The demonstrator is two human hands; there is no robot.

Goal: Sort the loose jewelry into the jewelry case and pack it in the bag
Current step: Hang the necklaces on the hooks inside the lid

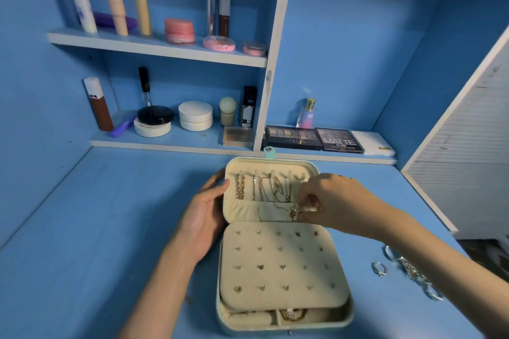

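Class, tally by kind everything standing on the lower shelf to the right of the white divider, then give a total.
Dark eyeshadow palettes: 2
White palette: 1
Perfume bottle: 1
Total: 4

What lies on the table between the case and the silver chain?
One silver ring, apart from both the case and the chain; the rest is bare table. The head view shows it.

The earring panel [283, 264] hides most of the bottom tray [248, 318], and the right forearm [427, 245] overlaps the silver chain [416, 276].
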